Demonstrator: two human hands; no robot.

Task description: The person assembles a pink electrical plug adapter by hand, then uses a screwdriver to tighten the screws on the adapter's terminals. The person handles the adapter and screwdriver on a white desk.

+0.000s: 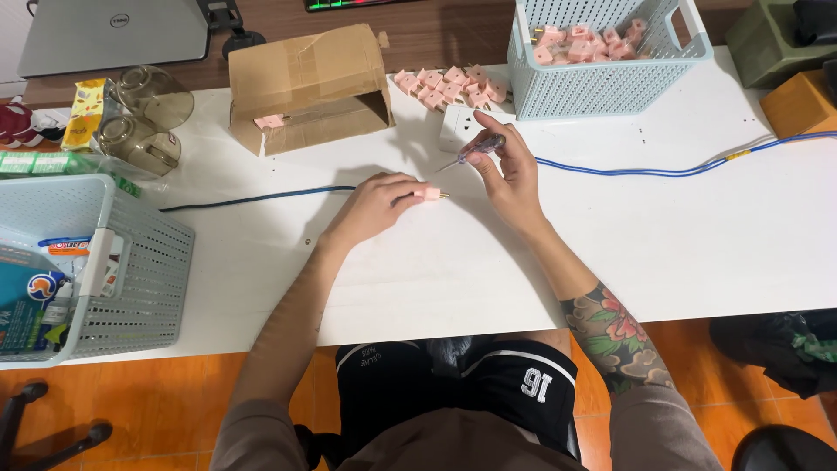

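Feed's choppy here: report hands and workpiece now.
Left hand grips small pink plastic plug. Right hand grips slim screwdriver, tip apart from plug. Nothing between.

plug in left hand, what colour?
Pink, with brass-coloured pins; the plug shows in the head view, held by the left hand.

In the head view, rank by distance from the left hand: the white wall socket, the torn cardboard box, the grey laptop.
From the left hand, nearest first:
1. White wall socket, up and to the right on the table.
2. Torn cardboard box, straight beyond the hand.
3. Grey laptop, far back-left corner.
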